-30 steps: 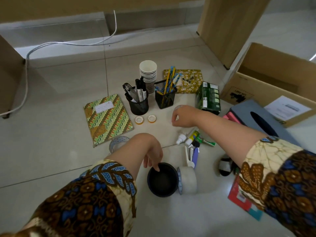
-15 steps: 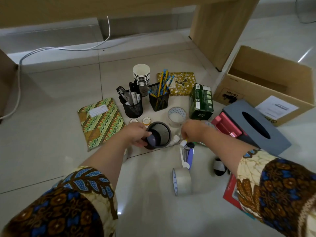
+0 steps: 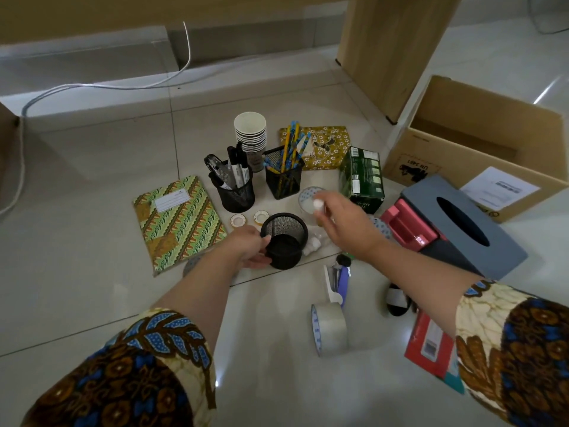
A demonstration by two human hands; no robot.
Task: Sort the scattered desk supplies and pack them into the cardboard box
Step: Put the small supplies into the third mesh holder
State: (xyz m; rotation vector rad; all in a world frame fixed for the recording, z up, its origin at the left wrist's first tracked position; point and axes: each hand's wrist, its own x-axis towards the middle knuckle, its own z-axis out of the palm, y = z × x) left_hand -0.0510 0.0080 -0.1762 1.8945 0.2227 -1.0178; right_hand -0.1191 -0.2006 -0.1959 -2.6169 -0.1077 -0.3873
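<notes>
Presently, sorting is judged to be under way and packing not yet begun: the cardboard box (image 3: 446,161) is seen open on the floor at the far right, well apart from both hands, and no supplies are visible in the part of its interior that shows. An empty black mesh cup (image 3: 284,241) is held at its near side by the left hand (image 3: 248,252), with thumb and fingers curled about the wall. The cup appears upright or nearly so, mouth up, and it cannot be told whether it rests on the tile or is slightly raised. The hold is judged to be for steadying the cup as a receptacle for loose small items. The right hand (image 3: 343,231) is positioned just beyond and to the right of the cup's rim, closed narrowly round a small white-capped item (image 3: 317,204). Only the cap is exposed, so its kind cannot be confirmed. Similar small white pieces (image 3: 311,243) are noted on the floor, touching or just beside the cup. Grouping by type is evident behind: markers are stood in a round mesh holder (image 3: 237,192) and pencils in a square mesh holder (image 3: 283,178), with a stack of paper cups (image 3: 250,134) between and behind them. A roll of packing tape (image 3: 329,329) and a stapler (image 3: 337,282) are noted lying loose near the right forearm.
</notes>
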